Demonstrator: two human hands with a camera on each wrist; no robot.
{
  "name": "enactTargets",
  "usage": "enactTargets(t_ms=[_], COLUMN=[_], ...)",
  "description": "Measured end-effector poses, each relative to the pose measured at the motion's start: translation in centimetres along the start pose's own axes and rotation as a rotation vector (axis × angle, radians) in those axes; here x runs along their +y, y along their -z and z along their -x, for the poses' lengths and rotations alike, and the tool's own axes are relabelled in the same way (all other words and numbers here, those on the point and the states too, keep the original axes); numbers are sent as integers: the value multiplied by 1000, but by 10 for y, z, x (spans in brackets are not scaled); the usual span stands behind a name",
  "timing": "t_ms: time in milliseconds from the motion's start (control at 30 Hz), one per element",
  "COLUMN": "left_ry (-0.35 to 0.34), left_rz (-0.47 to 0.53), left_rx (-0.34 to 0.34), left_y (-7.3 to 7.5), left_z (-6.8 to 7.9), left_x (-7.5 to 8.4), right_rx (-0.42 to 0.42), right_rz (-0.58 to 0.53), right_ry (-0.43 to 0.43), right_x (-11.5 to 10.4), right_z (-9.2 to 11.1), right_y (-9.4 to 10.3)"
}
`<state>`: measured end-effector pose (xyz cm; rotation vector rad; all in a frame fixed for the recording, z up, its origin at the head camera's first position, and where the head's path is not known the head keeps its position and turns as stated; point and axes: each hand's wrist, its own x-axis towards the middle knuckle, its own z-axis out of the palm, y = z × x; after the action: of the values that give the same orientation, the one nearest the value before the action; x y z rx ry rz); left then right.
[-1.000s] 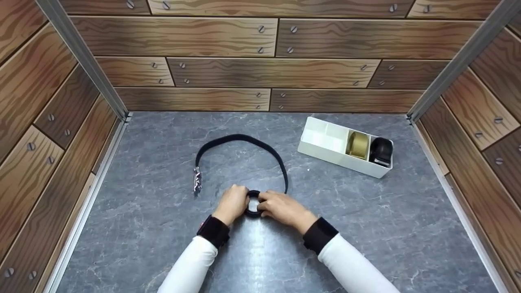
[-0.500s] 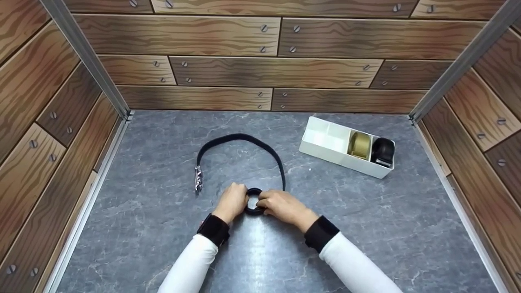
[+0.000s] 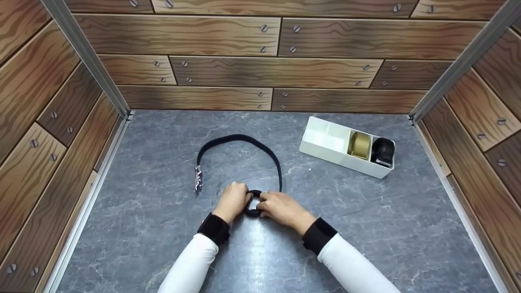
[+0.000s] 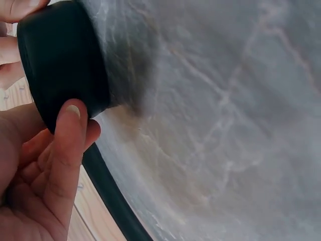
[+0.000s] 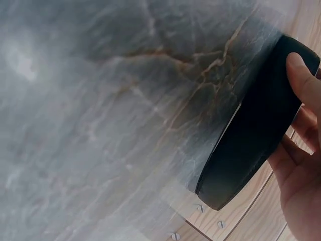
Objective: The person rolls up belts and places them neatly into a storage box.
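Note:
A black belt [image 3: 240, 137] lies on the grey surface in the head view, one end wound into a coil [image 3: 253, 214] standing on its edge. Its loose length arcs away to a shiny silver buckle [image 3: 198, 179] at the left. My left hand [image 3: 233, 202] pinches the coil's left side; thumb and fingers hold the wound strap [image 4: 65, 60] in the left wrist view. From the other side my right hand [image 3: 283, 208] grips the coil, fingertips inside the ring. The right wrist view has the thumb on the strap's outer face [image 5: 251, 130].
A white divided box [image 3: 340, 161] stands at the back right. Its right compartments hold a gold roll [image 3: 360, 145] and a black roll [image 3: 382, 151], perhaps wound belts. Wood-patterned walls [image 3: 228, 36] with metal corner posts enclose the surface.
The right side of the belt's loose arc has shifted left, closer to the coil. Both hands stay around the coil with small finger movements. The buckle and box have hardly moved.

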<state>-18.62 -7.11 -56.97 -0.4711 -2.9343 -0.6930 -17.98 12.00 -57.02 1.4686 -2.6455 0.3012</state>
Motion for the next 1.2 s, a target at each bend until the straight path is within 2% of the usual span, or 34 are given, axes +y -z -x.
enactTargets(t_ms=[133, 233, 333, 500, 633, 767, 900, 1067, 1200], left_ry=[81, 98, 76, -8, -62, -12, 56, 48, -13], left_rz=[43, 31, 10, -12, -20, 46, 104, 60, -18], left_rx=[-18, -38, -38, -59, -65, -42, -50, -90, -116], left_y=[0, 0, 0, 0, -1, -2, -2, -1, -2], left_z=[4, 6, 6, 4, 3, 4, 5, 4, 3], left_x=[0, 2, 2, -1, -3, -2, 1, 4, 4], right_rx=[32, 42, 16, -39, -42, -21, 4, 16, -1], right_rz=[4, -3, -29, -105, -98, -43, 11, 41, 13], right_ry=[-28, -43, -25, 17, 30, 27, 5, 20, 29], right_x=[-3, -3, -1, 7, 8, 6, 3, 3, 6], right_z=[-4, -7, -7, -1, 1, 0, -1, -1, 2], right_y=[-1, -1, 0, 3, 4, 4, 1, 0, 2])
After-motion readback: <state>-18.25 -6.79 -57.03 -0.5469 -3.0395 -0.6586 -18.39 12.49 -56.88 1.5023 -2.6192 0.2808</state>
